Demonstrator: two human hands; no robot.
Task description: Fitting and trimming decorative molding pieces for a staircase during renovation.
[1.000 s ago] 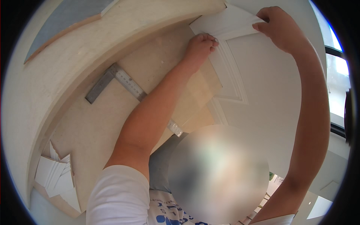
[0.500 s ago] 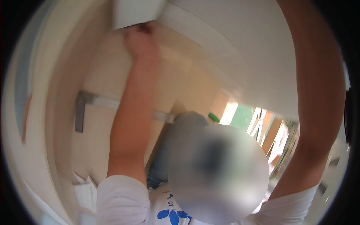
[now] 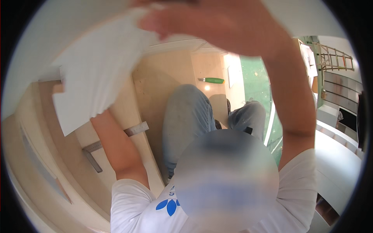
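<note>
The trim piece (image 3: 99, 70) is white, perhaps ribbed; the knife handle (image 3: 213, 80), green.

Single head view. From where I'm standing: camera sits on the person's head, left of a side-by-side pair, aimed steeply down over the white T-shirt (image 3: 134, 207) to the bent knees (image 3: 186, 112). Upright, unmirrored; very wide fisheye, straight edges bowed, corners black. Right hand (image 3: 217, 27) close under the lens, large and blurry along the top; white sheet (image 3: 93, 73) close too. Metal square (image 3: 91, 160) and green-handled knife (image 3: 213, 80) lower, farther off, small. Right rim reaches a distant ladder (image 3: 338, 60). Round blur (image 3: 227, 182) covers lower middle.
</note>
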